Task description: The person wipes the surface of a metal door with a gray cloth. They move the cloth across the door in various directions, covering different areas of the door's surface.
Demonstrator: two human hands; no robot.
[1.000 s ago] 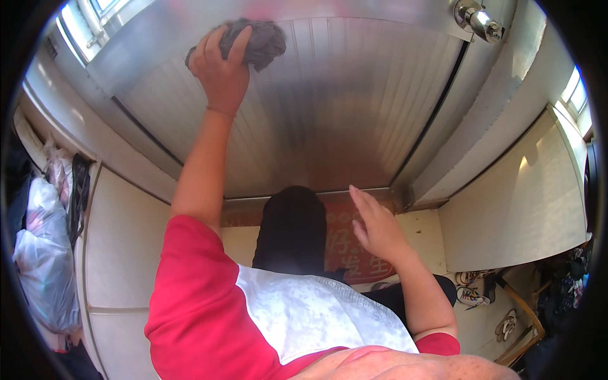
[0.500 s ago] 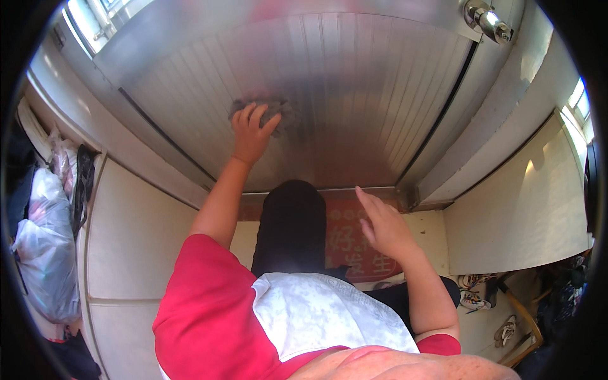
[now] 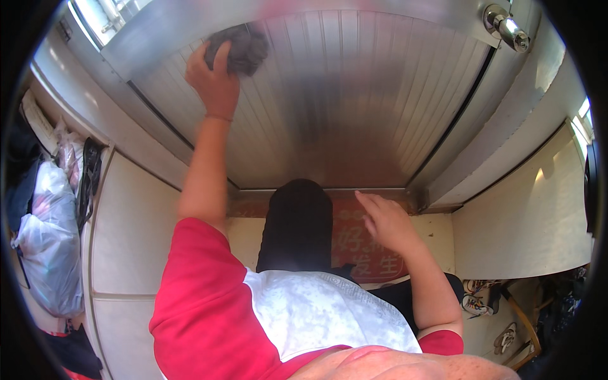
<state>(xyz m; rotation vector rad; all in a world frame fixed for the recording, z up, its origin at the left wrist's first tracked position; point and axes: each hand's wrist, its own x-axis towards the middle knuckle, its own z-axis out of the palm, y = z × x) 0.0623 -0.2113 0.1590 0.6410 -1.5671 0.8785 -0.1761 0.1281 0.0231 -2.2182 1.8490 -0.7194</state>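
My left hand [image 3: 214, 76] reaches far forward and grips a bunched dark grey cloth [image 3: 244, 50], pressed against the upper left of a ribbed silver metal door [image 3: 354, 82]. Part of the cloth is hidden by the fingers. My right hand [image 3: 387, 220] hovers empty in front of my body, its fingers stretched out, over a red door mat [image 3: 364, 244] with pale lettering. It touches neither the door nor the mat. Between my arms, my bent knee in black trousers [image 3: 296, 225] points at the door's lower edge.
A metal door handle [image 3: 506, 28] juts out at the upper right. Beige cabinets [image 3: 133, 228] stand on the left beside hanging plastic bags [image 3: 47, 247]. At right are a pale panel [image 3: 525, 209], shoes [image 3: 478, 301] on the floor and a wooden frame [image 3: 522, 323].
My left hand has moved the cloth up and to the left across the door, with the arm stretched farther. The right hand has barely moved. The view has shifted slightly.
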